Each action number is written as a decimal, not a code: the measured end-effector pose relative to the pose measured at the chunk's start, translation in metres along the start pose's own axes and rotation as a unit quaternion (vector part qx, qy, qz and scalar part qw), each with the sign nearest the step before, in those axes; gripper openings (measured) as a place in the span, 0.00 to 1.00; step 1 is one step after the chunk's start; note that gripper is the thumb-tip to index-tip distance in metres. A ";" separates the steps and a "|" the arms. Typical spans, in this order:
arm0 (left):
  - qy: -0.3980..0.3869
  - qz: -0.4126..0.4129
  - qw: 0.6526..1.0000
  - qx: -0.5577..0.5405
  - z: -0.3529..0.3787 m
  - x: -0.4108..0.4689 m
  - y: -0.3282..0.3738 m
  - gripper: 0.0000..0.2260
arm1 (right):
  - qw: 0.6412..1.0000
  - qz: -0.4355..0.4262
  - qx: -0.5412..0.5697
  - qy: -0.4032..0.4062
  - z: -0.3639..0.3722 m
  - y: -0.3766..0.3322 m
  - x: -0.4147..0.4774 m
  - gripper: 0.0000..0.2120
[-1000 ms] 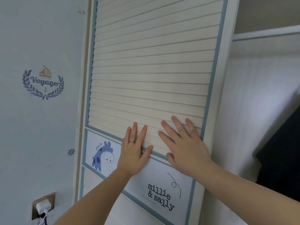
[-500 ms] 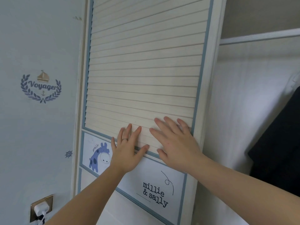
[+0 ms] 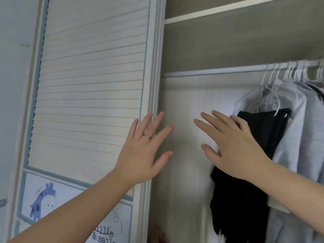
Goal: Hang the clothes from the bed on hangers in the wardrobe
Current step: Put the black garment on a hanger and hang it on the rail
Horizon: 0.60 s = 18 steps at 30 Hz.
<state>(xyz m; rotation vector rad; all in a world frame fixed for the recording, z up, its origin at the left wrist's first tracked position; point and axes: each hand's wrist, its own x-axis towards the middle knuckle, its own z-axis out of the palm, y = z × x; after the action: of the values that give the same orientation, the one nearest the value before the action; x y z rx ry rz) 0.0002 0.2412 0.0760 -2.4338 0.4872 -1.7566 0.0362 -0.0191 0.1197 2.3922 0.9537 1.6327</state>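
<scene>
Both hands hovering spread and empty at the opened wardrobe.
Rail [image 3: 219, 71] running left-right, up and far; hangers [image 3: 296, 71] bunching right, right hand [image 3: 235, 146] sitting nearer than left hand [image 3: 142, 155].

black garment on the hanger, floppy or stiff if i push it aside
Probably floppy: the black garment drapes in soft folds with a ragged lower edge. It should slide easily, since its hanger hooks over the smooth rail, and likely swing.

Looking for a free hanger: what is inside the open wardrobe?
Inside the wardrobe, a rail carries white hangers bunched at the right, with a black garment and grey clothes. The louvred door hides the left part.
</scene>
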 end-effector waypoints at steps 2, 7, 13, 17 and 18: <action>-0.015 0.012 1.000 0.001 0.014 0.024 0.028 0.29 | 0.999 0.033 0.003 -0.015 -0.017 0.037 -0.013 0.29; -0.057 0.012 0.998 -0.028 0.056 0.085 0.091 0.29 | 0.995 0.088 -0.030 -0.036 -0.051 0.121 -0.036 0.31; -0.112 -0.063 0.979 -0.155 0.115 0.161 0.142 0.34 | 0.986 0.121 -0.089 -0.074 -0.075 0.197 -0.030 0.30; -0.127 -0.071 0.964 -0.223 0.152 0.204 0.160 0.30 | 0.977 0.150 -0.112 -0.102 -0.073 0.227 -0.007 0.26; -0.128 -0.077 0.957 -0.250 0.163 0.214 0.162 0.29 | 0.974 0.155 -0.120 -0.110 -0.069 0.232 0.001 0.26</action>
<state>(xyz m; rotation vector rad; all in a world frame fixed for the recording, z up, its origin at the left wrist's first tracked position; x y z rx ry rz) 0.1823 0.0044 0.1738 -3.0641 0.8129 -1.4692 0.0789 -0.2225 0.2440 2.5729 0.3378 1.4260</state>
